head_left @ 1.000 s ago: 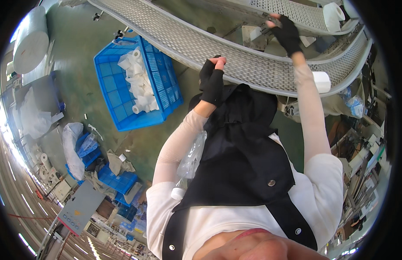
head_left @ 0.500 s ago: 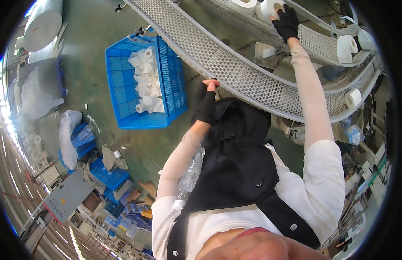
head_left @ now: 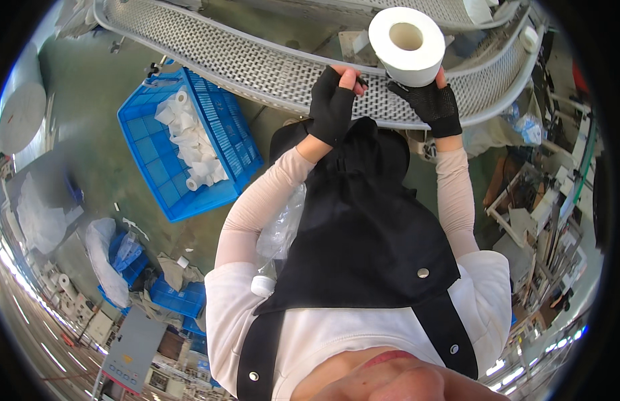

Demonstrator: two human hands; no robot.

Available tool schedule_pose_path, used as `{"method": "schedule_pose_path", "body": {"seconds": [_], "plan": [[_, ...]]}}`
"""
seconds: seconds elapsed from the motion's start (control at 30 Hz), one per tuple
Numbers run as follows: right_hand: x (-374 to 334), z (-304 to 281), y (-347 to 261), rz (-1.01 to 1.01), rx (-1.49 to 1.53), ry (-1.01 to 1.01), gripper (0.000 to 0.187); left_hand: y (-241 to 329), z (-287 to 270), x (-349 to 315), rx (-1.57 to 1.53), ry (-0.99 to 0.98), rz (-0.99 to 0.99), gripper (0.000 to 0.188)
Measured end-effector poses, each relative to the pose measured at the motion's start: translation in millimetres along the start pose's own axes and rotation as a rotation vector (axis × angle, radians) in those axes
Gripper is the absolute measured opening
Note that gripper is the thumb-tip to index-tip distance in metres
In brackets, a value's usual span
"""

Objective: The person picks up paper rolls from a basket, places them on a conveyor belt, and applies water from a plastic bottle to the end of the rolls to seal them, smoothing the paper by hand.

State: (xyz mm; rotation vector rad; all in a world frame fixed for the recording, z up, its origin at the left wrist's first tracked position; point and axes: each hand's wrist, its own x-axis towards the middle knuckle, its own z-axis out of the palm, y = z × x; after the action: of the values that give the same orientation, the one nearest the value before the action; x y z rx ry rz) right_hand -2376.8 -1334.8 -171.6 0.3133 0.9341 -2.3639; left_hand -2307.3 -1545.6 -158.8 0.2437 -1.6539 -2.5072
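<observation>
A white toilet paper roll [head_left: 423,70] is in my right hand [head_left: 430,107], lifted above the conveyor belt [head_left: 270,70] with its hollow core facing up. The fingers of that hand wrap the near side of the roll, and some are hidden behind it. My left hand [head_left: 333,103] is over the belt's near edge, just left of the roll. Its fingers are curled, with a small dark bit by the fingertips that I cannot make out. Both hands wear black fingerless gloves.
A blue plastic crate [head_left: 156,180] with white rolls and loose paper stands on the floor to the left. Beyond the curved belt runs a second belt [head_left: 423,12]. Another roll [head_left: 529,39] is at the far right. A grey control box [head_left: 133,351] stands lower left.
My right hand has brought a roll from the far belt toward me, over the near belt. My left hand has moved slightly up and right. The whole view has shifted.
</observation>
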Motion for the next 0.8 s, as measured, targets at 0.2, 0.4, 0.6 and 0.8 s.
{"method": "schedule_pose_path", "body": {"seconds": [0.2, 0.4, 0.6, 0.8], "plan": [[-30.0, -7.9, 33.6, -0.009, 0.463, -0.261, 0.072, -5.3, 8.6, -4.3, 0.111, 0.037, 0.045, 0.028], [-44.0, -4.2, 46.4, -0.085, 0.031, -0.240, 0.073, -9.8, 9.1, -15.9, 0.049, 0.108, 0.069, 0.023], [-53.6, 5.3, 49.8, 0.035, 0.309, -0.203, 0.072, -10.8, 14.1, -22.5, -0.145, 0.209, 0.150, 0.028], [-58.5, -11.0, 14.0, -0.104, -0.397, -0.027, 0.068, -18.6, 7.6, -24.5, -0.247, 0.176, 0.053, 0.052]]}}
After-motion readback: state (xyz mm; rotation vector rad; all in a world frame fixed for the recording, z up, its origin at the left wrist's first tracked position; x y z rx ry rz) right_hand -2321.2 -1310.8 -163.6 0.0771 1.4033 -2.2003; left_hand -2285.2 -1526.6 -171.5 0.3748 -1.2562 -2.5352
